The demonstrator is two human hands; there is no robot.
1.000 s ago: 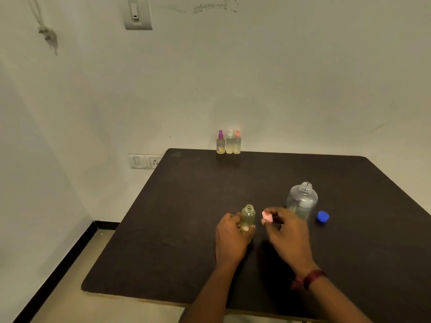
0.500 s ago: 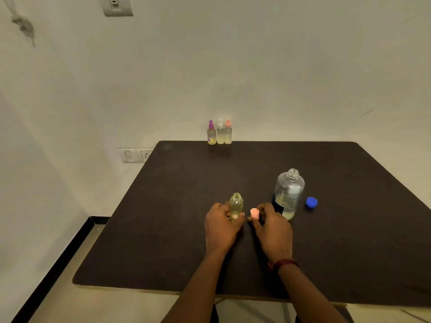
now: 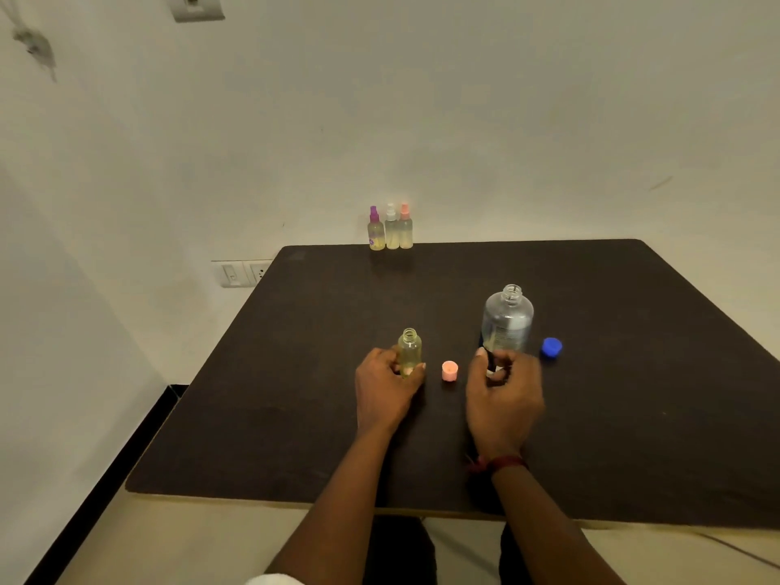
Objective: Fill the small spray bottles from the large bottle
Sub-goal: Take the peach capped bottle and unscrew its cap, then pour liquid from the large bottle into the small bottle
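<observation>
A small open spray bottle (image 3: pixel 409 346) with yellowish liquid stands upright on the dark table (image 3: pixel 633 394), and my left hand (image 3: pixel 386 390) grips its lower part. Its pink cap (image 3: pixel 450 370) rests alone on the table between my hands. The large clear bottle (image 3: pixel 507 320) stands open to the right. My right hand (image 3: pixel 504 399) is in front of that bottle's base with curled, parted fingers. I cannot tell whether they touch it. The large bottle's blue cap (image 3: pixel 551 347) lies just right of it.
Three capped small spray bottles (image 3: pixel 391 229) holding liquid stand in a row at the table's far edge by the wall. A wall socket (image 3: pixel 242 273) sits left of the table. The table's near edge runs just above my lap.
My right hand set the pink cap down on the table and moved right to the large bottle's base. My left hand kept hold of the small bottle.
</observation>
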